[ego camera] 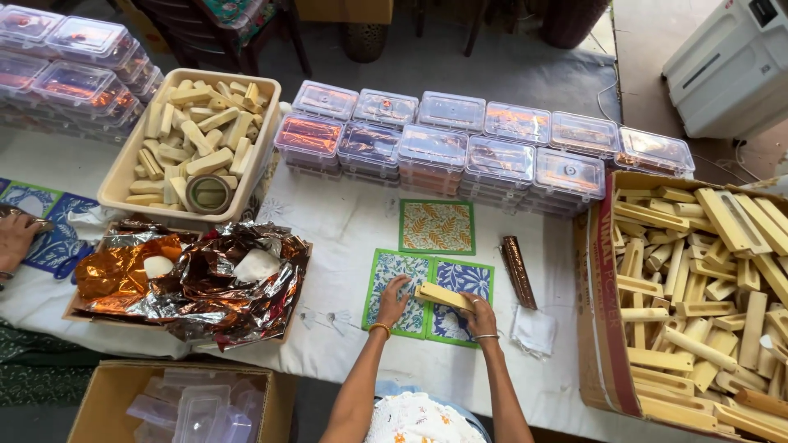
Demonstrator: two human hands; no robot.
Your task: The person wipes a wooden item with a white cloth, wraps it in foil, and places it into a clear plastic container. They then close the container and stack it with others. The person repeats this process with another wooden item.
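Observation:
My right hand (479,316) holds a pale wooden block (442,295) over a blue floral paper square (460,299). My left hand (393,300) presses flat on a green-edged patterned paper square (392,275) beside it, its fingertips close to the block's left end. A third paper square (437,226) with orange leaves lies just beyond. A foil-wrapped stick (518,271) rests to the right of the blue square, with a small white cloth piece (534,330) below it.
Rows of lidded clear plastic boxes (484,152) line the back. A cardboard box (603,312) of wooden pieces sits right; a beige tub (115,176) of blocks with a tape roll (208,194) sits left. Crumpled foil sheets (205,283) lie front left. Another person's hand (15,238) shows at far left.

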